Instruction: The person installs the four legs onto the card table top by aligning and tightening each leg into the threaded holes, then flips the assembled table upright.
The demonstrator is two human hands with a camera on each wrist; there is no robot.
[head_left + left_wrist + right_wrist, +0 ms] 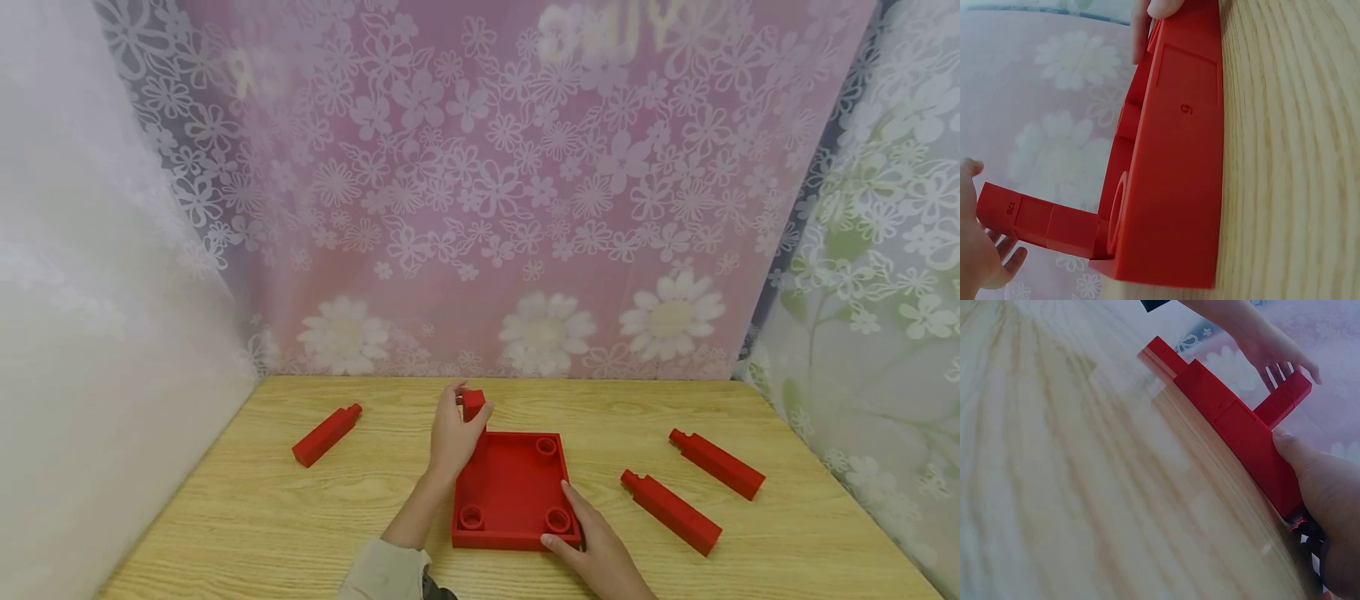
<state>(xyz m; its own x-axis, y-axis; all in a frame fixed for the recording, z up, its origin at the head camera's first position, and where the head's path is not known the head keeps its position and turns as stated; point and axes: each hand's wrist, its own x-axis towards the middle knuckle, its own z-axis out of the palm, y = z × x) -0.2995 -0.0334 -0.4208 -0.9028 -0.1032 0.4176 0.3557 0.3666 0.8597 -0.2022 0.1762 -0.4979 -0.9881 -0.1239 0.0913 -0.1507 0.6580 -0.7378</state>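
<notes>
A square red plastic tabletop (517, 479) with raised walls lies hollow side up in front of me, round sockets in its corners. At its far left corner stands a red table leg (474, 406), marked 128 in the left wrist view. My left hand (452, 442) holds this leg near its upper end, fingers and thumb around it. The leg's lower end meets the corner socket (1113, 231), partly hidden by the wall. With my right hand (596, 546) I grip the near right corner of the tabletop, thumb on the front wall and fingers along the right side.
One loose red leg (327, 435) lies on the wooden table (247, 517) to the left. Two more, a nearer leg (671, 511) and a farther leg (717, 464), lie to the right. A flowered curtain (480, 208) hangs behind the table's far edge.
</notes>
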